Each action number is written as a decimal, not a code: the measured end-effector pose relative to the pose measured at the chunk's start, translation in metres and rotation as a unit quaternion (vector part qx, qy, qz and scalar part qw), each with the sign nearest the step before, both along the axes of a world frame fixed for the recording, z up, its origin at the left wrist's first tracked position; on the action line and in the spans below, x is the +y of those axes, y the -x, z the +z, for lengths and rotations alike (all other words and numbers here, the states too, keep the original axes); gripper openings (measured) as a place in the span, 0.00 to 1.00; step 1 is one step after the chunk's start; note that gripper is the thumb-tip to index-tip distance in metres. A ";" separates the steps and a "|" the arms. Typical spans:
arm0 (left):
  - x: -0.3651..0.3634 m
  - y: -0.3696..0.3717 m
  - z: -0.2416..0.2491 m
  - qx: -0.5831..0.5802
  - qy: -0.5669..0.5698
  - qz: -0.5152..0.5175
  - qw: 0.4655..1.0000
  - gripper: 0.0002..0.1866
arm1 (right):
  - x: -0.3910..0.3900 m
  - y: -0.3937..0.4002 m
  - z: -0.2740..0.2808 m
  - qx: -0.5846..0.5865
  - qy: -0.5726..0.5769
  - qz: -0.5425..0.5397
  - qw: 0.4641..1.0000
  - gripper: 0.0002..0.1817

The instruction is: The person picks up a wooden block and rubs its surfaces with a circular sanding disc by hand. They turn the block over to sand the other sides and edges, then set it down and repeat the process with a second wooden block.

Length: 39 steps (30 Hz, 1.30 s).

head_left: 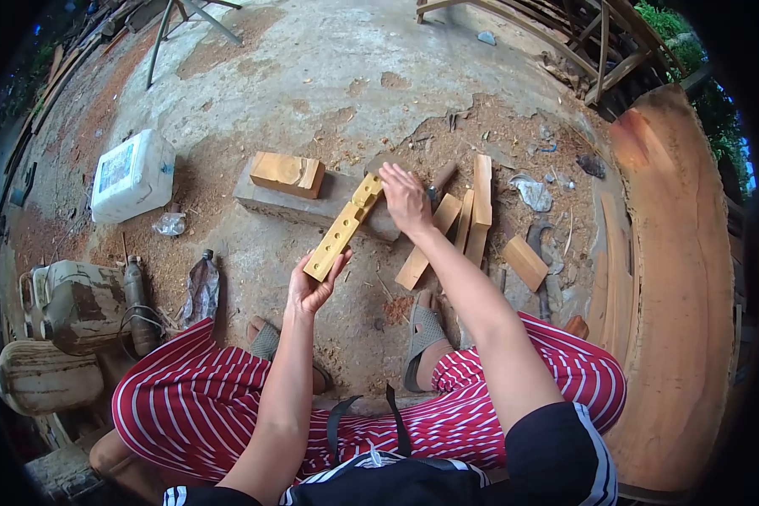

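Note:
A yellowish wooden bar (343,229) with a row of round holes and a notch near its far end slants up and to the right in front of me. My left hand (314,282) is closed around its near end from below. At the far end, my right hand (407,202) has its fingers stretched out, their tips at or against the wood; exact contact is hard to see. Beneath the bar lies a thick grey timber beam (270,202), with a short wooden block (287,174) resting on its left part. Something dark with a wooden handle (444,179) is partly hidden behind my right hand.
Right of the beam lie several wood offcuts (481,198) and a separate small block (525,262). A large plank (681,295) stretches along the right side. To the left are a white plastic jug (133,177), dirty canisters (84,308) and a bottle (135,291).

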<state>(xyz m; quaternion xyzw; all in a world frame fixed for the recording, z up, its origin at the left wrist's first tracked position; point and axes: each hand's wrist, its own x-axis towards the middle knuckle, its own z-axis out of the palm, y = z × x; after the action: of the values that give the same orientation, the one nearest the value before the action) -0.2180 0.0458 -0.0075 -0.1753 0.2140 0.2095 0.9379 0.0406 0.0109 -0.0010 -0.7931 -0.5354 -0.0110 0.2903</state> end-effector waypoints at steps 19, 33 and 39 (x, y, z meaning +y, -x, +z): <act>0.026 -0.005 0.028 0.258 -0.289 -0.146 0.910 0.26 | 0.006 0.035 0.011 -0.041 -0.039 0.017 0.998 0.18; 0.027 -0.002 -0.010 0.143 -0.241 -0.122 0.952 0.22 | 0.000 0.023 0.012 -0.049 -0.018 0.031 0.998 0.19; 0.021 0.019 -0.044 0.060 -0.182 -0.055 0.980 0.21 | -0.062 0.110 0.023 -0.050 -0.048 0.327 0.943 0.20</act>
<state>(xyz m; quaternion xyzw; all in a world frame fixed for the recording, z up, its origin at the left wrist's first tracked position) -0.2367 0.0663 -0.0514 0.0236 0.2374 0.2032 0.9496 -0.0697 -0.0516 0.0224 -0.5582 -0.7778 0.0195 0.2882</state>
